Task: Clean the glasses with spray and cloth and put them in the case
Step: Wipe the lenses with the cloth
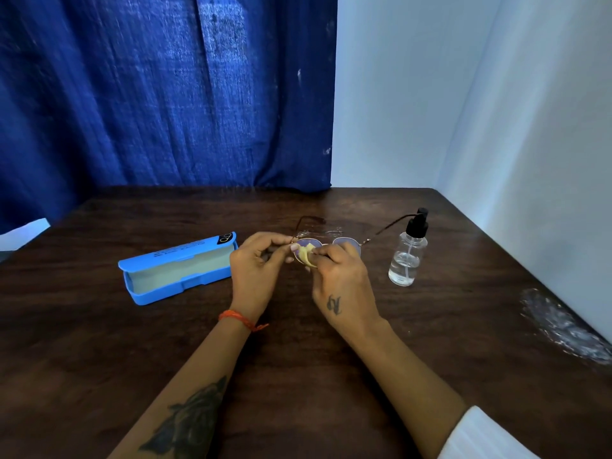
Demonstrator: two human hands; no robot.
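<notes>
Left grip (256,260) pinches glasses (344,241); right grip (341,273) presses cloth (308,256) on lens.

dark wooden table (331,376), blue curtain (165,94), crumpled clear plastic (563,326)

An orange thread bracelet (243,320) circles the left wrist; a white sleeve (483,437) covers the right forearm.

— What do we have on the dark wooden tabletop (331,376)?
— At nine o'clock we see an open blue case (178,268) lying flat; at three o'clock a clear spray bottle (408,253) stands upright. Crinkled clear plastic (563,326) lies at the four o'clock edge.
</notes>
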